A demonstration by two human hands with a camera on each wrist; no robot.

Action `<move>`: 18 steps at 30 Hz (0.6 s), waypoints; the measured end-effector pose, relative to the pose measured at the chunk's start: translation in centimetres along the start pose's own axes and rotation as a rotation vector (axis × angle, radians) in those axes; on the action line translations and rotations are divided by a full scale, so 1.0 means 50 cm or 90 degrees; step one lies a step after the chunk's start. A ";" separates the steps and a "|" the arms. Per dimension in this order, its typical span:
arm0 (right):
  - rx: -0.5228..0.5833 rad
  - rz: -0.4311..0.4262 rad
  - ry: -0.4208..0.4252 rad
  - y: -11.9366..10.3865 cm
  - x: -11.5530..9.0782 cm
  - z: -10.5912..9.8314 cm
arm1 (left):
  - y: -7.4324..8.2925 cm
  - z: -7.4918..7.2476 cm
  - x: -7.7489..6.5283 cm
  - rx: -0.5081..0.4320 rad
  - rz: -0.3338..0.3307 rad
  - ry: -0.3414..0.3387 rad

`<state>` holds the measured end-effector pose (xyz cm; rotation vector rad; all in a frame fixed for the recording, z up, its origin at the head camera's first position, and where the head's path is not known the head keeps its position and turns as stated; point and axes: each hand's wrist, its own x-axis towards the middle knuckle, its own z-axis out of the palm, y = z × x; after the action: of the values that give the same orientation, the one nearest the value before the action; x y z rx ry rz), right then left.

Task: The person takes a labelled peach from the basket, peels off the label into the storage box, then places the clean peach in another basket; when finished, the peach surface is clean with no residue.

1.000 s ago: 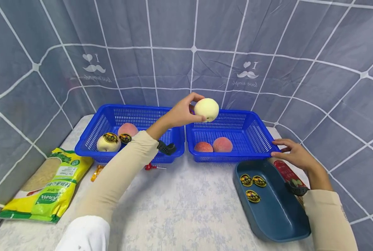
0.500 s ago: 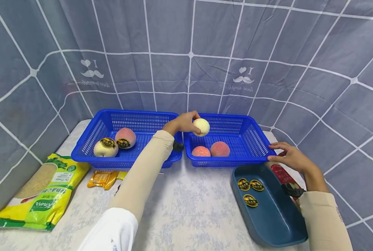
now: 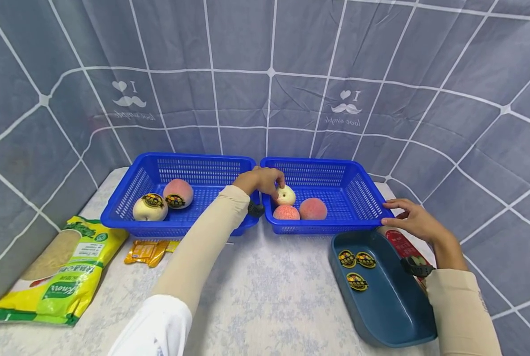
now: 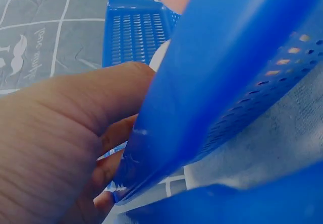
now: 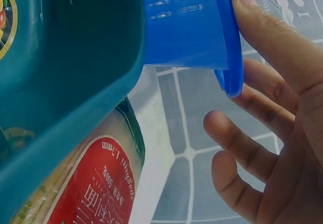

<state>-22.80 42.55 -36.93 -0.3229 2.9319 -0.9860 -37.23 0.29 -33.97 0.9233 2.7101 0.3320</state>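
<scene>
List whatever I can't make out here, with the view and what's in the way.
Head: part of the cream-colored fruit, covered by the left hand.
Head: one end of the yellow packet, under the beige sleeve.
Head: fine print on the stickers, too small.
Left wrist: most of that fruit, behind the blue basket.
Right wrist: the rest of the spaghetti bag, cut by the bottom edge and teal tray.

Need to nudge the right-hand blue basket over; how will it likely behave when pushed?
The right-hand blue basket will probably slide rather than tip, being wide and shallow. Its slotted walls suggest light plastic that may flex a little. The round fruit inside could roll, with open space to its right.
</scene>
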 end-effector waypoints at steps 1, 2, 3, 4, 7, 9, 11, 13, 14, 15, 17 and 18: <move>-0.001 0.001 -0.001 -0.001 0.001 0.001 | 0.000 0.000 -0.001 0.000 0.002 0.000; 0.001 0.004 -0.003 -0.001 0.002 0.001 | 0.000 -0.002 -0.003 -0.003 0.006 0.003; 0.003 0.009 -0.004 -0.003 0.002 0.002 | 0.000 -0.003 -0.006 -0.010 0.011 0.008; 0.006 0.012 -0.005 -0.004 0.003 0.002 | 0.000 -0.005 -0.010 -0.021 0.020 0.013; 0.014 0.013 -0.006 -0.006 0.006 0.003 | -0.006 -0.012 -0.030 -0.069 0.060 0.036; 0.015 0.015 -0.005 -0.006 0.009 0.003 | -0.015 -0.018 -0.051 -0.110 0.093 0.054; 0.012 0.010 -0.002 -0.003 0.011 0.002 | -0.026 -0.025 -0.078 -0.147 0.121 0.077; 0.013 0.008 0.001 0.001 0.012 0.002 | -0.041 -0.030 -0.111 -0.179 0.143 0.104; 0.014 0.006 0.002 0.004 0.011 0.002 | -0.048 -0.031 -0.130 -0.193 0.151 0.118; 0.015 0.004 0.003 0.006 0.009 0.003 | -0.057 -0.031 -0.151 -0.201 0.160 0.132; 0.018 -0.002 0.004 0.010 0.005 0.005 | -0.075 -0.028 -0.199 -0.206 0.172 0.168; 0.020 -0.005 0.005 0.012 0.004 0.006 | -0.085 -0.026 -0.227 -0.207 0.172 0.188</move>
<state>-23.07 42.83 -37.52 -0.3294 2.9216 -1.0353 -31.36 -10.23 -32.08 1.2191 2.6595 1.0021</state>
